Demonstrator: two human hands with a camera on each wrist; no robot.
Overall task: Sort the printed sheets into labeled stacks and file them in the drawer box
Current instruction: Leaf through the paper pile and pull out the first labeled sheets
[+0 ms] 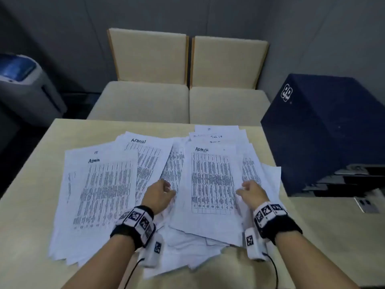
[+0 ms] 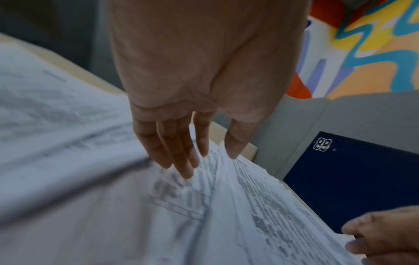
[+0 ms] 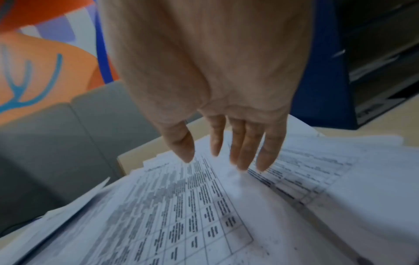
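Observation:
Printed sheets lie fanned in a loose heap over the beige table [image 1: 31, 163]. The top middle sheet [image 1: 212, 180] is headed ADMIN. A left stack [image 1: 100, 188] reads IT and Admin, and another ADMIN sheet [image 1: 145, 151] lies behind it. My left hand [image 1: 168, 189] rests at the middle sheet's left edge, its straight fingers [image 2: 181, 161] touching paper. Just off that sheet's right edge, my right hand [image 1: 242, 189] has its straight fingers [image 3: 244, 152] spread, tips at the paper. Neither hand grips anything. The dark blue drawer box [image 1: 316, 130] stands at the table's right.
The box's drawer fronts [image 1: 358, 180] face right and forward. Two beige chairs [image 1: 187, 97] stand behind the table. A grey and blue machine [image 1: 25, 84] is at the far left. A small flat device [image 1: 367, 205] lies right of the box.

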